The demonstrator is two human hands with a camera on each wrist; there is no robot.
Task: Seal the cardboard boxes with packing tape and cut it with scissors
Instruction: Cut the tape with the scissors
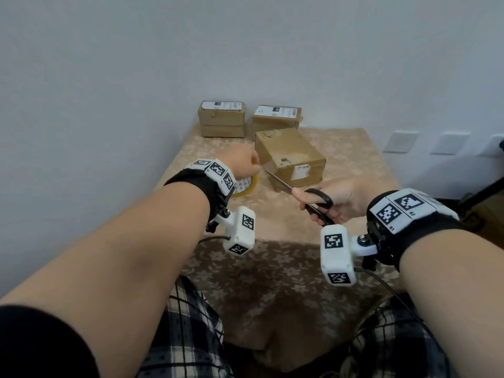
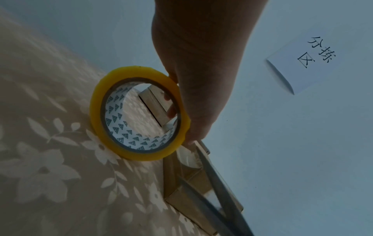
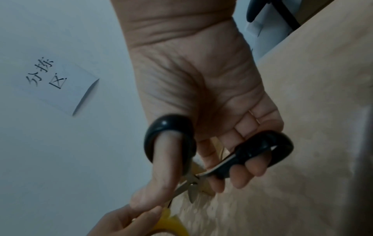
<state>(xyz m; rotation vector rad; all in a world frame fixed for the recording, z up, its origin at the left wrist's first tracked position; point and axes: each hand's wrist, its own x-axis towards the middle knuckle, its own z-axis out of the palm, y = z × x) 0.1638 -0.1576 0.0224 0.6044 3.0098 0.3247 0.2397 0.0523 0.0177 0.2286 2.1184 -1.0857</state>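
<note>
My left hand (image 1: pixel 246 165) grips a yellow tape roll (image 1: pixel 244 186) standing on edge on the table, just left of the nearest cardboard box (image 1: pixel 291 156). In the left wrist view the tape roll (image 2: pixel 139 113) touches the cloth, and my fingers (image 2: pixel 193 95) curl over its rim. My right hand (image 1: pixel 324 205) holds black-handled scissors (image 1: pixel 317 204), thumb through one loop (image 3: pixel 169 138) and fingers through the other. The open scissor blades (image 2: pixel 218 191) point toward the roll and the box corner. I cannot make out a tape strip between roll and box.
Two more labelled cardboard boxes (image 1: pixel 221 118) (image 1: pixel 276 117) stand at the back against the wall. A beige floral cloth (image 1: pixel 354 165) covers the table. A paper note (image 2: pixel 302 63) hangs on the wall. Wall sockets (image 1: pixel 401 141) and dark gear sit at right.
</note>
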